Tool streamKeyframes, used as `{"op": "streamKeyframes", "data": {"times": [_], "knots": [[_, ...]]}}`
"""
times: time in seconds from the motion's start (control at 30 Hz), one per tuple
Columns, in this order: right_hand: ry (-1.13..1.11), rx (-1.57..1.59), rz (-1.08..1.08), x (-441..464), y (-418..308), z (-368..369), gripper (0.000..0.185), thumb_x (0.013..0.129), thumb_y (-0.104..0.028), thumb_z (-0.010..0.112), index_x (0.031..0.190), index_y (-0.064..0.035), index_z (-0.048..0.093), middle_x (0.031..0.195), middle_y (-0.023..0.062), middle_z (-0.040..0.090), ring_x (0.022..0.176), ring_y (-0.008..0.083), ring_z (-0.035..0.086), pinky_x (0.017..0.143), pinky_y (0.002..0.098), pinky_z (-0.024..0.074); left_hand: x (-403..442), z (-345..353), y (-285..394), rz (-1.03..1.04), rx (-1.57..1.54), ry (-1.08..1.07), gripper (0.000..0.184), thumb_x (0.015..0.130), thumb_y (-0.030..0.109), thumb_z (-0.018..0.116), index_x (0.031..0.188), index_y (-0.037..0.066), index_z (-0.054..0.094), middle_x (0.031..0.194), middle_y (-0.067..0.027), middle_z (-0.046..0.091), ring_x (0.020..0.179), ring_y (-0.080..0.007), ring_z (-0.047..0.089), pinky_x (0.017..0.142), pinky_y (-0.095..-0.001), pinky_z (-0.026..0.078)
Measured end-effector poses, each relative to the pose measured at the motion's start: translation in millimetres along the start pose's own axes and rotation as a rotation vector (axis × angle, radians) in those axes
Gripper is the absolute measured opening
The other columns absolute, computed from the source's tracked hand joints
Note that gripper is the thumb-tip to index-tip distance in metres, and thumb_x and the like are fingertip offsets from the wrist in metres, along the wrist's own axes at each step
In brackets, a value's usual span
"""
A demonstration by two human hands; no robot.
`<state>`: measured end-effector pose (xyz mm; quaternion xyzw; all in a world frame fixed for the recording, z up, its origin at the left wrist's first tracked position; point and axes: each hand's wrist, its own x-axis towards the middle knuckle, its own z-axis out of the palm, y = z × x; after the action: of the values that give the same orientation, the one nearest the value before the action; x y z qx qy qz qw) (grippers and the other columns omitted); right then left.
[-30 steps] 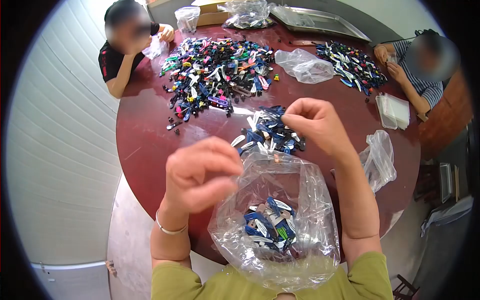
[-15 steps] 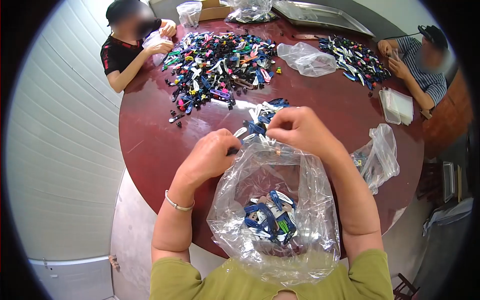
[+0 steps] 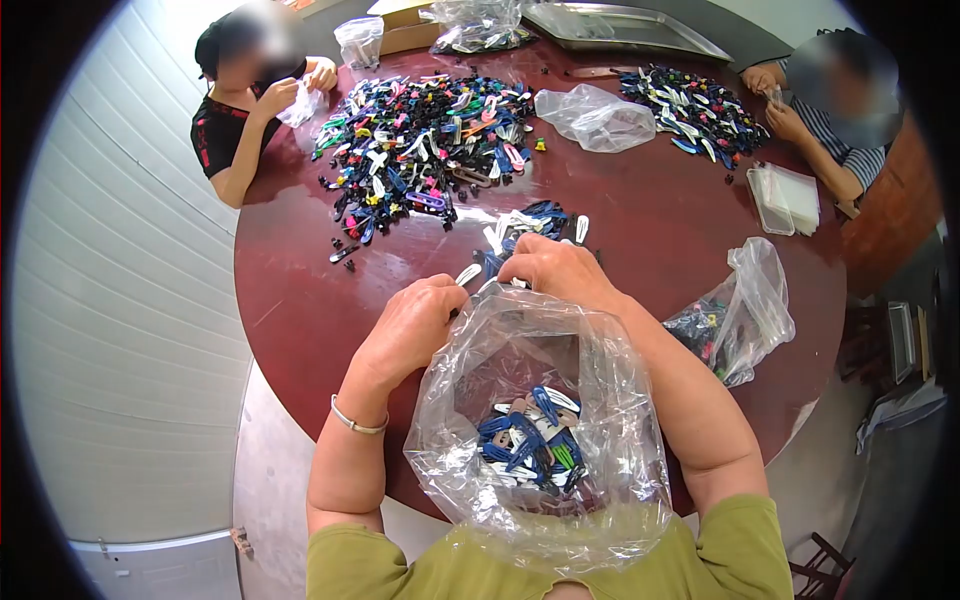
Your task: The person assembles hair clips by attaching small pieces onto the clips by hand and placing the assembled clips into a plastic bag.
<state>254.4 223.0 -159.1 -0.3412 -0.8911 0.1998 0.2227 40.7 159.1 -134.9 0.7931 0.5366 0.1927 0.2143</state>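
Note:
A large clear plastic bag (image 3: 620, 450) lies open in front of my chest, with blue, white and brown hair clips (image 3: 530, 440) inside. My left hand (image 3: 415, 318) is closed at the bag's upper left edge; a white clip (image 3: 468, 274) shows beside its fingertips, and what the fingers pinch is too small to make out. Just to its right, my right hand (image 3: 552, 270) has its fingers curled down over the near side of a small pile of blue and white clips (image 3: 520, 225). Whatever its fingertips hold is hidden.
A big mixed pile of clips (image 3: 420, 140) covers the back left of the red table (image 3: 300, 290). Two people sit across, handling small things. Further off are another clip pile (image 3: 690, 115), plastic bags (image 3: 600, 118), a metal tray (image 3: 630, 30) and a clear box (image 3: 775, 200).
Both hands have come down and closer together at the bag's top edge. My left fingers, apart a second ago, are now closed. A white clip now lies right of the small pile.

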Motion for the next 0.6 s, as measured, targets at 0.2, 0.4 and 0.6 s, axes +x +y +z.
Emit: {"op": "streamKeyframes", "data": {"times": [0.2,0.4,0.6], "knots": [[0.195,0.410,0.240,2,-3,-15,0.010,0.076,-0.011,0.070,0.079,-0.0012,0.070,0.072,0.0102,0.068,0.065,0.0151,0.064,0.061,0.0292,0.0499,1,0,-3,0.015,0.017,-0.007,0.011,0.074,0.002,0.063,0.083,-0.001,0.066,0.087,-0.0153,0.063,0.084,-0.0355,0.061,0.074,-0.0421,0.048],[0.497,0.816,0.209,4,-17,-51,0.008,0.080,-0.007,0.070,0.083,0.0004,0.068,0.076,0.0030,0.068,0.066,0.0069,0.061,0.061,0.0220,0.0473,0,-3,-1,-0.011,-0.006,0.056,0.010,0.074,0.006,0.064,0.082,0.000,0.066,0.083,-0.0152,0.064,0.080,-0.0347,0.062,0.071,-0.0419,0.049],[0.063,0.796,-0.184,-33,-68,-106,0.005,0.080,-0.005,0.071,0.082,-0.0008,0.069,0.072,-0.0029,0.063,0.065,0.0010,0.054,0.057,0.0174,0.0413,1,-3,1,-0.030,0.003,0.132,0.008,0.074,0.008,0.064,0.079,0.001,0.065,0.081,-0.0156,0.064,0.079,-0.0341,0.063,0.071,-0.0411,0.050]]}}
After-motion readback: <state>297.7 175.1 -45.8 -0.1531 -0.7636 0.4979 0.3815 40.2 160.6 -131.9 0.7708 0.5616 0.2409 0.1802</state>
